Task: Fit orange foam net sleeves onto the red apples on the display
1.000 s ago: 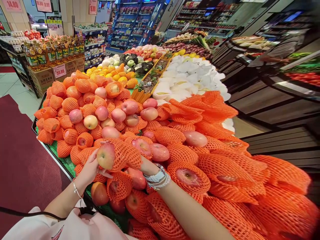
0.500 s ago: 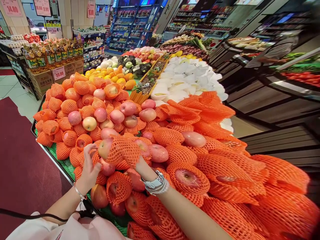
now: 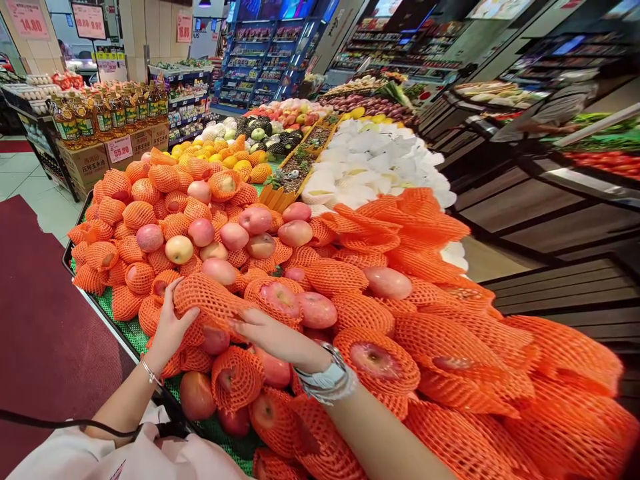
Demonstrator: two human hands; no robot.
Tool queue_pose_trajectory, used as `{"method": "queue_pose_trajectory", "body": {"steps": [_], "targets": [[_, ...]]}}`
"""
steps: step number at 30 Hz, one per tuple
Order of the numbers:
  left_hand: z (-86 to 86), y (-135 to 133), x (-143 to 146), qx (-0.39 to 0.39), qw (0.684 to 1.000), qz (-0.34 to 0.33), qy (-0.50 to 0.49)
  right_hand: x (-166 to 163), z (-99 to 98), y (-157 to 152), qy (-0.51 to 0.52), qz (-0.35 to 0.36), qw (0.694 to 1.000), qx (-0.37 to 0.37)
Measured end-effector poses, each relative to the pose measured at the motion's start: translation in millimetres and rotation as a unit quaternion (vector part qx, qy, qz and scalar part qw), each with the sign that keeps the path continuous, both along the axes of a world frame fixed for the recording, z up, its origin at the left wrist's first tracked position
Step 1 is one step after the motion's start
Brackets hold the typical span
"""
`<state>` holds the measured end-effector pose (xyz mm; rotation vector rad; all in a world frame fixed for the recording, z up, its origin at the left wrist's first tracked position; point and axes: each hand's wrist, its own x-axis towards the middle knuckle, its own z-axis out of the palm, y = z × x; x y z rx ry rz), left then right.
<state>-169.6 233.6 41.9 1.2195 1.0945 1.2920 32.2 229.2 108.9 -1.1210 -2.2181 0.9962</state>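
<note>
The left hand (image 3: 167, 330) grips the spongy netted apple (image 3: 205, 300), right hand (image 3: 273, 333) flat on it; likely bruisable, cup underneath

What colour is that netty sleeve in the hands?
Orange: a foam mesh sleeve; the head view shows it.

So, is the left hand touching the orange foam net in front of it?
Touching. The head view shows the left hand cupped around the end of the orange foam net, pressed on the mesh with no gap.
</note>
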Motion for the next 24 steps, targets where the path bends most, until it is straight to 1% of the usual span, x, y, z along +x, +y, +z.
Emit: {"method": "queue_pose_trajectory", "body": {"steps": [2,4,6,7,9,11,14,16,20,24], "targets": [[-1.9,2.9,-3.2,-0.024,1.0,0.01,-0.015,3.4,12.6,-9.2,-0.007,0.004,1.0,0.018],[-3.5,4.7,-5.7,-0.04,0.999,0.015,-0.032,4.4,19.3,-15.3,0.004,-0.047,0.996,0.074],[-4.0,5.1,-7.2,-0.04,0.998,0.017,-0.043,2.1,20.0,-16.0,0.01,-0.114,0.984,0.136],[-3.7,4.9,-7.5,-0.034,0.998,0.018,-0.046,0.0,18.6,-14.7,0.002,-0.131,0.979,0.157],[-2.6,3.9,-7.0,-0.029,0.998,0.018,-0.05,-5.0,13.4,-10.7,-0.041,-0.12,0.976,0.176],[-1.2,3.2,-5.4,-0.044,0.997,0.023,-0.057,-9.2,6.0,-7.5,-0.09,-0.104,0.973,0.186],[1.8,2.5,-2.7,-0.057,0.995,0.047,-0.066,-11.7,-8.2,-6.1,-0.129,-0.118,0.961,0.216],[5.1,1.1,-1.3,-0.041,0.995,0.063,-0.059,-11.6,-18.2,-6.3,-0.141,-0.118,0.957,0.225],[10.2,-6.2,0.3,0.0,0.997,0.073,-0.023,-10.9,-34.4,-4.9,-0.149,-0.104,0.959,0.216],[4.4,-13.3,-1.0,0.028,0.995,0.086,0.046,-10.8,-45.1,-3.6,-0.128,-0.096,0.964,0.212]]}}
